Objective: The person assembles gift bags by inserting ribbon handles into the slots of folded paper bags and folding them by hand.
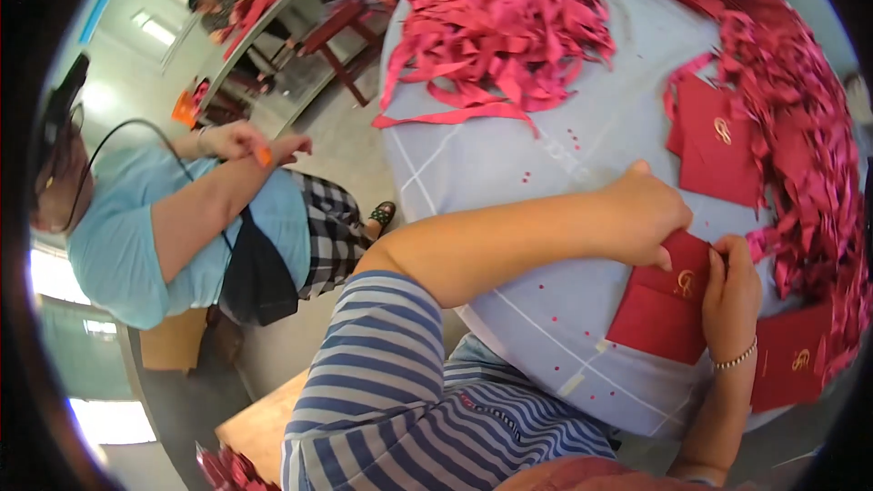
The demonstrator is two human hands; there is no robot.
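Note:
A dark red envelope [655,316] with a gold emblem lies on the table in front of me, a crease or flap line running across it. My left hand [641,218] reaches over from the left, its fingers curled at the upper edge of the envelope. At the right edge, my right hand [733,295] pinches the envelope near its upper corner, thumb on top. What the left fingertips grip is partly hidden under the hand. Beyond my hands lies a stack of similar red envelopes [718,150]. Another red envelope [789,359] sits right of my right wrist.
A heap of pink-red ribbon strips [500,27] covers the table's far left. More ribbons [782,82] pile along the right side. Small red dots are scattered on the pale tablecloth [473,164]. A person in a light blue shirt [127,218] stands at left; others work farther back.

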